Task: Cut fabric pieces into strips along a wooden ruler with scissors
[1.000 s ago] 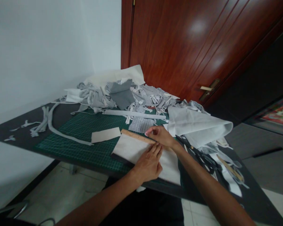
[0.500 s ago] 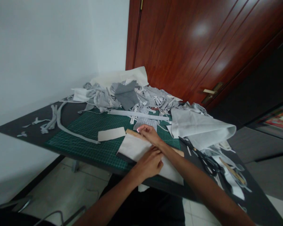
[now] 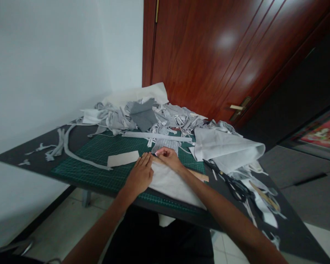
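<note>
My left hand (image 3: pixel 139 175) and my right hand (image 3: pixel 167 158) meet at the upper edge of a white fabric piece (image 3: pixel 173 183), their fingertips close together and apparently pinching that edge. The fabric lies on a green cutting mat (image 3: pixel 99 154) and hides most of a wooden ruler, whose end (image 3: pixel 199 175) shows to the right of my right wrist. Just left of my left fingers lies a beige fabric strip (image 3: pixel 123 158). A grey checked swatch (image 3: pixel 165 146) sits just beyond my right hand.
Heaped grey and white offcuts (image 3: pixel 143 119) fill the far side of the black table (image 3: pixel 79 137). To the right lie a folded white cloth (image 3: pixel 225 148) and black-handled scissors (image 3: pixel 236 189). A wall runs along the left, a wooden door stands behind, and the table's near edge overhangs a tiled floor.
My left hand has moved up and left to the fabric's upper edge, and my right hand has moved left. The fabric now covers most of the ruler, which lay exposed before.
</note>
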Available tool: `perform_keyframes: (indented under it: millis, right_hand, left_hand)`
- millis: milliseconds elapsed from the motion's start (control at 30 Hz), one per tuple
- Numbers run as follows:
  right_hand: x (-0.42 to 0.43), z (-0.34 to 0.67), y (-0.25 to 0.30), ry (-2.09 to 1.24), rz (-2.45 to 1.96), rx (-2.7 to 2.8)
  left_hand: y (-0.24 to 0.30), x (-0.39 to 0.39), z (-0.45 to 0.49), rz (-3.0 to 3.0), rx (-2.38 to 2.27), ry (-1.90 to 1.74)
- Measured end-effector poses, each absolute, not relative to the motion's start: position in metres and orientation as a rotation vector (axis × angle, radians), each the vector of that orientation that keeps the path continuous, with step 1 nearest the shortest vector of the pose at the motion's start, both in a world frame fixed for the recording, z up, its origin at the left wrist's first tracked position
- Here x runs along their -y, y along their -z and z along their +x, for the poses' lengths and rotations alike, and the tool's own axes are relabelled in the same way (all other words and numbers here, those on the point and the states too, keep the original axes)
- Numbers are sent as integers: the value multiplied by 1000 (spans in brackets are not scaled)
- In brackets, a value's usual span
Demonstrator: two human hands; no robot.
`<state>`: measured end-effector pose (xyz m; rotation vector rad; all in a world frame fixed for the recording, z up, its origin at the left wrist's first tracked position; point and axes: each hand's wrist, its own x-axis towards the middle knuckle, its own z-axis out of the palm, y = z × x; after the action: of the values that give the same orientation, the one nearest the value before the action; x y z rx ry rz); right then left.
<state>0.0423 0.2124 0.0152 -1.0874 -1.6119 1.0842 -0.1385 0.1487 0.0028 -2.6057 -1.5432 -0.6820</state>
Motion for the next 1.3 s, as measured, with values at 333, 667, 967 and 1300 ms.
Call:
perform_keyframes:
  millis: [333,667,967,1300]
  right_hand:
    - [-206,37,-19,-1015,-1095,1779]
    - [-208,37,-17,-958,-1101,1864]
    - [-206,29,-28,-806,-1171,2004]
    - [-204,33,-41,-676,-1263,2104]
  left_hand:
    - [-12,-136,-139,-2591,1638,496]
    - [-14,-135,-140,-2598,1665,503]
    - [-12,-138,-139,-2598,1653,470]
    - [-18,-139,-140,-2627,1648,398]
